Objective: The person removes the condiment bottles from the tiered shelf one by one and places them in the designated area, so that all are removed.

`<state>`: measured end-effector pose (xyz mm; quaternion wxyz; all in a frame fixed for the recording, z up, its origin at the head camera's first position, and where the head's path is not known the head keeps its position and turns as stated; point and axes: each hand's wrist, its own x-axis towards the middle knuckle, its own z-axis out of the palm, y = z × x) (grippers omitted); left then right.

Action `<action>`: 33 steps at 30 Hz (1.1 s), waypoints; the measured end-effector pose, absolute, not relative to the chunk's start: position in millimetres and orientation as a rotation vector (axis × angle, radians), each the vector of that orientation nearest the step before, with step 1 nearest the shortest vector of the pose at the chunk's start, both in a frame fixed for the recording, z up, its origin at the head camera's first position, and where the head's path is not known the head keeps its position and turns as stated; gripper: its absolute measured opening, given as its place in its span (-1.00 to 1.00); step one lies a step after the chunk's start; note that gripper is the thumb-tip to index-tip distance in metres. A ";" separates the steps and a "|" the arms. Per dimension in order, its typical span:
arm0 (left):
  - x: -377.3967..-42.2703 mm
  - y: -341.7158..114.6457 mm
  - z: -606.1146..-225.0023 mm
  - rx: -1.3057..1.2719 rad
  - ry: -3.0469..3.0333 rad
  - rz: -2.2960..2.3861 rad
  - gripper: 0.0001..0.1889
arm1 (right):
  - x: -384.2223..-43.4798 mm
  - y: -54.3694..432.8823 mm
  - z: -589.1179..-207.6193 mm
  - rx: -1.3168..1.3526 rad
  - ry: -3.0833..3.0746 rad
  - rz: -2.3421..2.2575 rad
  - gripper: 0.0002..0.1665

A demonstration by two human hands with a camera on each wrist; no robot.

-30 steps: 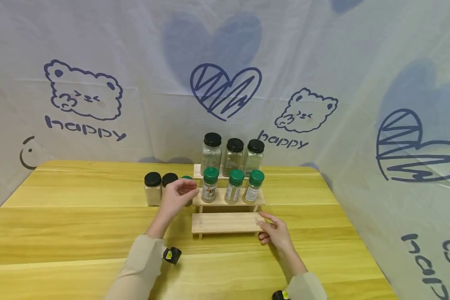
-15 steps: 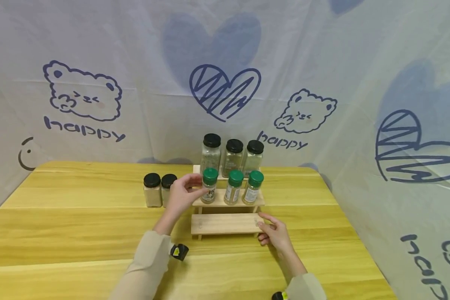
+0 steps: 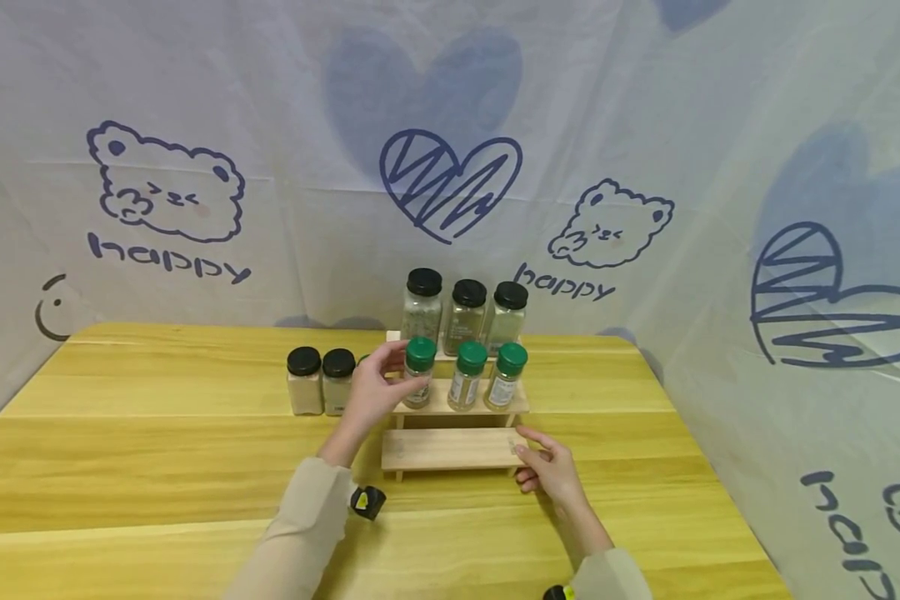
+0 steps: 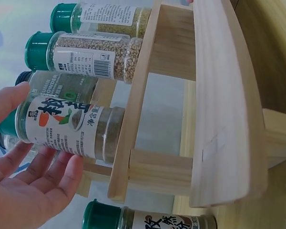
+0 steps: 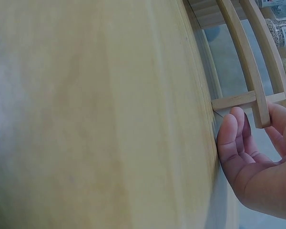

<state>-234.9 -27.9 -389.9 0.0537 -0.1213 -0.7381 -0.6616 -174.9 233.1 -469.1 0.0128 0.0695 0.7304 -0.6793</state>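
Observation:
My left hand (image 3: 372, 385) is at the left end of the middle tier, holding a green-capped spice jar (image 3: 420, 367). In the left wrist view, its thumb lies by the neck of this spice jar (image 4: 64, 126) and the curled fingers lie along the opposite side. The jar stands on the tier, its label showing a picture and dark lettering. My right hand (image 3: 555, 473) grips the right end of the wooden tiered rack (image 3: 450, 448) at the lowest step. The right wrist view has fingers of the right hand (image 5: 255, 174) curled below that step's end.
Two more green-capped jars (image 3: 468, 383) share the middle tier. Black-capped jars (image 3: 465, 321) stand on the top tier. Left of the rack, two black-capped jars (image 3: 305, 392) and a partly hidden green-capped jar (image 4: 133, 218) stand on the wooden table (image 3: 157, 467). A printed cloth (image 3: 285, 100) hangs behind.
My left hand has moved right, from beside the jars on the table to the leftmost jar on the middle tier, closing round it. My right hand has stayed at the rack's end.

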 end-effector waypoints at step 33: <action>-232.2 -25.2 -381.4 -0.344 -2.248 -1.937 -0.55 | -177.2 231.2 -468.3 0.325 2.283 -2.076 -0.59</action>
